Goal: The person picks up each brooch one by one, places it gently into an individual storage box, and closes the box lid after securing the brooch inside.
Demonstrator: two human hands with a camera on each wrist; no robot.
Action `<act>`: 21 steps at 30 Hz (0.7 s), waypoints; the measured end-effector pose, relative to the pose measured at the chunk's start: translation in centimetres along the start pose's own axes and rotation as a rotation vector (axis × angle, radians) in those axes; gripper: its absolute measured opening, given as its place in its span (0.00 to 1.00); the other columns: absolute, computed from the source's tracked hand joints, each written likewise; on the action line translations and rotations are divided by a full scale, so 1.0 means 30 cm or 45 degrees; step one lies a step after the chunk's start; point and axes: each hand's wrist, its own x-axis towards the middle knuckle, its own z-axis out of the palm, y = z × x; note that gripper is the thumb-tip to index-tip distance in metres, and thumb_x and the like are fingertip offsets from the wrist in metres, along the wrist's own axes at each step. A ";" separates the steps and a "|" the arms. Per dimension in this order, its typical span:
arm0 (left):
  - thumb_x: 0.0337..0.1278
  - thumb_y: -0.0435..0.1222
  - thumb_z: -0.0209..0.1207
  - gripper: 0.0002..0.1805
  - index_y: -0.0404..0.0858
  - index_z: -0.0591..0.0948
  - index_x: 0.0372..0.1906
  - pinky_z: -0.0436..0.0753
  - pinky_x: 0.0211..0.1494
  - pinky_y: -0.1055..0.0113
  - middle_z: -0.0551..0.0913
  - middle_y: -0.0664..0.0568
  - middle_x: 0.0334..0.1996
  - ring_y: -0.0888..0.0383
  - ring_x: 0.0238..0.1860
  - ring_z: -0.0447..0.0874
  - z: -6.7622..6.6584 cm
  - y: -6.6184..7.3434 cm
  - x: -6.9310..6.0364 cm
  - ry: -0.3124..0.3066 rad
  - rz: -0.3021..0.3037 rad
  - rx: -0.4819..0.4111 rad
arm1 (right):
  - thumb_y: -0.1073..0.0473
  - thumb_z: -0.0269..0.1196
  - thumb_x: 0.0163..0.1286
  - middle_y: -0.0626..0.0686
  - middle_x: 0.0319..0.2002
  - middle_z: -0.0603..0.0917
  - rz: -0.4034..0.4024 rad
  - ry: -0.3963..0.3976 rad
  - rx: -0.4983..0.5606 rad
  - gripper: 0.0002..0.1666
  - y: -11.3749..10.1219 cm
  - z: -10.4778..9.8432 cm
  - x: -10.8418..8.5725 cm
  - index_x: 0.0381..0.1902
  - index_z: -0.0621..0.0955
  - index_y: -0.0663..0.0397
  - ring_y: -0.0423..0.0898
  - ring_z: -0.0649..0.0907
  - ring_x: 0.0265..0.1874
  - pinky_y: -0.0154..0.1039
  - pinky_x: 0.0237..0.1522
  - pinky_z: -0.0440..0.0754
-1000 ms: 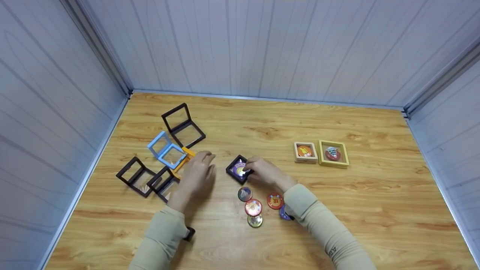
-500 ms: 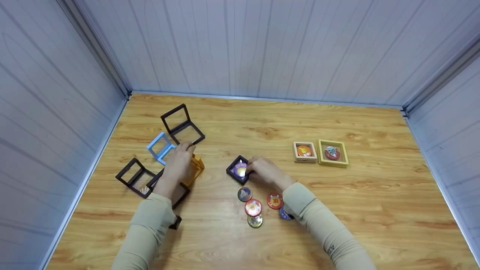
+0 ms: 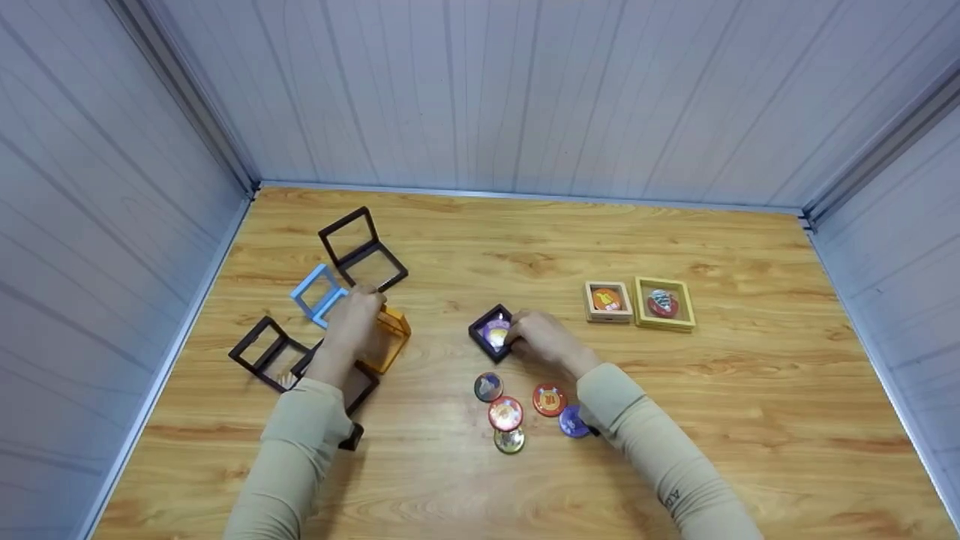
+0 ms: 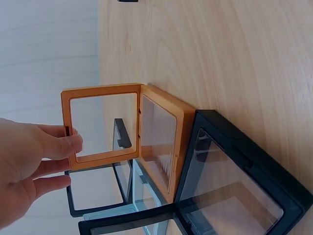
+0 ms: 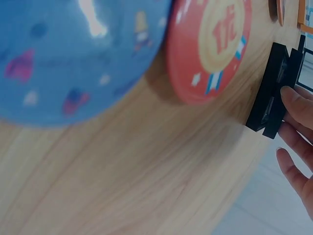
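My left hand (image 3: 351,330) pinches the lid edge of a hinged orange display frame (image 4: 102,91), thumb on one side and fingers on the other. In the left wrist view the orange frame stands open, its lid tilted up, against an open black frame (image 4: 293,196). At the middle of the table my right hand (image 3: 551,341) grips a small black display frame (image 3: 478,337) by its right side. A purple round badge (image 3: 495,330) shows through its clear window. The right wrist view shows this frame (image 5: 266,93) edge-on, its two halves slightly apart at the near end.
Several round badges lie nearest me: red (image 3: 550,400), purple-blue (image 3: 574,422), pink-red (image 3: 505,414), dark (image 3: 488,387) and gold (image 3: 510,441). At right sit beige (image 3: 609,318) and yellow (image 3: 665,326) frames holding badges. Open blue (image 3: 304,289) and black (image 3: 373,255) frames stand left.
My left hand has moved left from beside the small black frame and taken hold of the orange frame. My right hand has shifted the small black frame slightly to the right.
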 end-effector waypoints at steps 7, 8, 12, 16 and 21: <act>0.45 0.21 0.57 0.07 0.31 0.81 0.30 0.78 0.28 0.57 0.78 0.42 0.28 0.47 0.30 0.78 0.010 0.020 0.004 0.056 -0.020 0.011 | 0.66 0.65 0.52 0.52 0.28 0.82 0.021 0.013 -0.051 0.03 0.027 -0.018 -0.030 0.27 0.84 0.58 0.47 0.79 0.32 0.39 0.36 0.77; 0.49 0.21 0.55 0.08 0.31 0.82 0.31 0.78 0.28 0.58 0.79 0.42 0.28 0.47 0.30 0.79 0.011 0.025 0.004 0.059 -0.027 0.003 | 0.66 0.65 0.52 0.52 0.28 0.82 0.025 0.017 -0.063 0.03 0.032 -0.019 -0.034 0.27 0.84 0.58 0.47 0.79 0.31 0.39 0.36 0.77; 0.51 0.23 0.55 0.06 0.32 0.82 0.32 0.79 0.28 0.60 0.78 0.43 0.29 0.48 0.30 0.79 0.018 0.043 0.005 0.046 -0.023 -0.028 | 0.66 0.65 0.52 0.53 0.28 0.81 0.061 0.028 -0.091 0.03 0.050 -0.025 -0.052 0.27 0.84 0.58 0.48 0.79 0.32 0.41 0.37 0.77; 0.52 0.26 0.56 0.06 0.31 0.81 0.34 0.79 0.32 0.61 0.78 0.43 0.31 0.48 0.32 0.79 0.029 0.063 0.007 0.051 -0.009 -0.072 | 0.67 0.65 0.52 0.54 0.29 0.82 0.109 0.045 -0.084 0.04 0.069 -0.032 -0.068 0.29 0.84 0.58 0.49 0.79 0.33 0.42 0.38 0.76; 0.50 0.27 0.57 0.03 0.33 0.81 0.30 0.79 0.29 0.62 0.77 0.45 0.28 0.49 0.30 0.79 0.057 0.090 0.003 0.127 0.012 -0.104 | 0.68 0.65 0.51 0.54 0.28 0.82 0.171 0.069 -0.097 0.05 0.091 -0.037 -0.081 0.28 0.84 0.57 0.49 0.80 0.32 0.42 0.37 0.77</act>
